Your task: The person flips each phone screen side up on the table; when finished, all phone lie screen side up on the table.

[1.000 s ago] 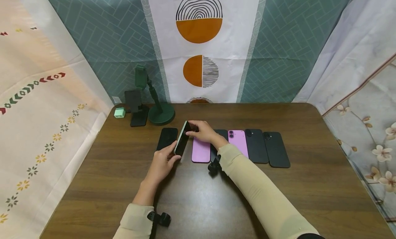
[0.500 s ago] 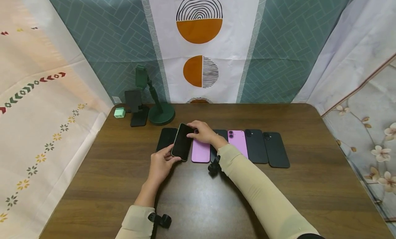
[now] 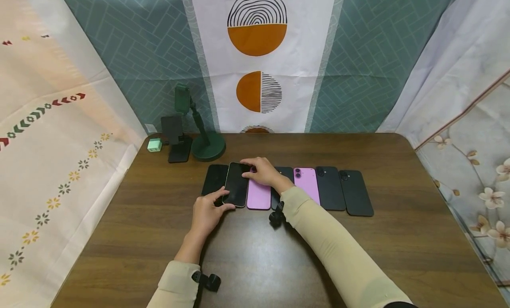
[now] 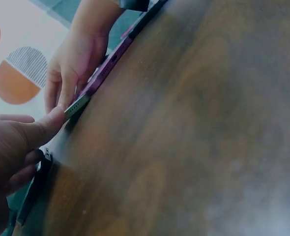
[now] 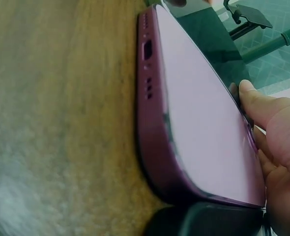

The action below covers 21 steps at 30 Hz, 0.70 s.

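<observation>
A black-faced phone with a pale green edge (image 3: 237, 184) lies screen up, or nearly flat, between a dark phone (image 3: 214, 179) and a pink phone (image 3: 259, 195). My left hand (image 3: 207, 211) grips its near end, thumb at the lower edge and fingers at the left side. At its upper right edge, my right hand (image 3: 264, 171) holds it with thumb and fingers, partly over the pink phone. In the left wrist view the left thumb presses the phone's green edge (image 4: 76, 107). The right wrist view shows the right hand (image 5: 282, 142) beyond the pink phone (image 5: 209, 118).
Right of these lie a dark phone (image 3: 283, 171), another pink phone (image 3: 306, 182) and two dark phones (image 3: 331, 188), (image 3: 356, 193) in a row. At the back left stand a green stand (image 3: 208, 147), a black stand (image 3: 180, 149) and a small mint block (image 3: 154, 144).
The phone between my hands has turned from steeply tilted on its side to about flat, screen up. Both hands have shifted only slightly and keep hold of it.
</observation>
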Motion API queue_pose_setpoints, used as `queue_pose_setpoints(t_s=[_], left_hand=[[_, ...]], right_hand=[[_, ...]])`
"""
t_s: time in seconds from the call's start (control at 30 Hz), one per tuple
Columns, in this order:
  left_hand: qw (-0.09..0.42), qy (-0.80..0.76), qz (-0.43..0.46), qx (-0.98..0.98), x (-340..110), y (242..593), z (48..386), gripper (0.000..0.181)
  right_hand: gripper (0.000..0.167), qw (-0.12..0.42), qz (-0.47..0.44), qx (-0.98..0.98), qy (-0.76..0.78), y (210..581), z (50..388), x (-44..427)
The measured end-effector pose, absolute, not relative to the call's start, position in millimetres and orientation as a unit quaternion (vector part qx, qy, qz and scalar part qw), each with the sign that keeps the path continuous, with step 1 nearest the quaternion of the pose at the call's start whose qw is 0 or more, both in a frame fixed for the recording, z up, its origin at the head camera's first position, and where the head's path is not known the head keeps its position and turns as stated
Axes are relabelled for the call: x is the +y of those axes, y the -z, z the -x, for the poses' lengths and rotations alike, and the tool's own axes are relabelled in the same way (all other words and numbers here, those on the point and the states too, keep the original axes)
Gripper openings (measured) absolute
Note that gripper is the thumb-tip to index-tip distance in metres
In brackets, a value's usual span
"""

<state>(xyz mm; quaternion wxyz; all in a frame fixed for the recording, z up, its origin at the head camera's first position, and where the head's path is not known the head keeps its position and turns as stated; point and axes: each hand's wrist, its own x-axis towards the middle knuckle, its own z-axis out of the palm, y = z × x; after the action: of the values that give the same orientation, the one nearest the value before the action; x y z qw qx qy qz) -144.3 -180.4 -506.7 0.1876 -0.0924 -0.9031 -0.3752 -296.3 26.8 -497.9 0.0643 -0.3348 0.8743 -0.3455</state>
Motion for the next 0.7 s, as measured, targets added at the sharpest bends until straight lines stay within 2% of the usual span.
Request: queue_pose_setpoints(t_s=[0.17,0.4,0.7], left_hand=[[0.155,0.362,0.081,-0.916,-177,507,144,0.047],[0.129,0.363,0.082,-0.919,-175,504,146,0.06],[0.108,0.324,0.127,-0.931,-180,496,149,0.05]], right_hand=[[0.05,0.068,0.342,0.874,0.338,499,294,29],[0.049,0.065,0.343,0.88,0.321,498,294,30],[0.051,0.044,0.36,0.878,0.312,495,291,33]])
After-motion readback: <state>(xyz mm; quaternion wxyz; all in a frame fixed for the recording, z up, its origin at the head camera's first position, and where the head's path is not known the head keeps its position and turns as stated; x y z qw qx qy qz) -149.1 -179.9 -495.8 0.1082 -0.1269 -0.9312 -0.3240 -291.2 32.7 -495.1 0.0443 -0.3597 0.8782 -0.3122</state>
